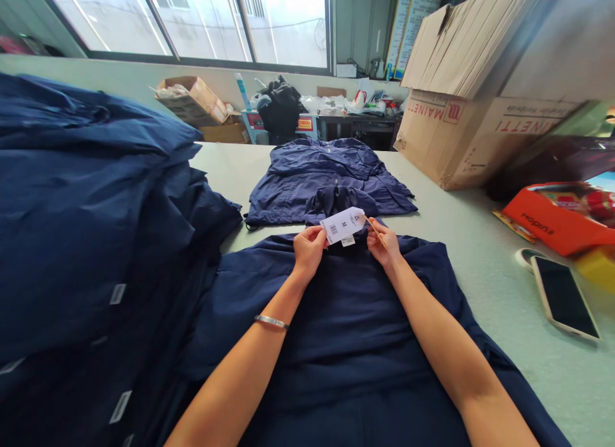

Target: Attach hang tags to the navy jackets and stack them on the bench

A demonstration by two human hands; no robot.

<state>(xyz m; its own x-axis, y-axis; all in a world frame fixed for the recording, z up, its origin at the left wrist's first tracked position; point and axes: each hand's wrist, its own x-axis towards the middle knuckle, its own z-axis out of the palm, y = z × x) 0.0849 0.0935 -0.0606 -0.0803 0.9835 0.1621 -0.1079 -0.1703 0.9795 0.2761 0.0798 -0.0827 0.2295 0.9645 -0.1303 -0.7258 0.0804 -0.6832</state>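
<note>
A white hang tag with a barcode and the letter M is pinched at its lower left end by my left hand. At the tag's other end, my right hand has its fingers closed on a thin orange-brown string. Both hands are over the collar of a dark navy jacket spread on the table. A small white label shows at the collar, just under the tag.
Navy garments are piled high at the left. Another navy jacket lies flat beyond my hands. On the right of the table are cardboard boxes, an orange box, a tape roll and a phone.
</note>
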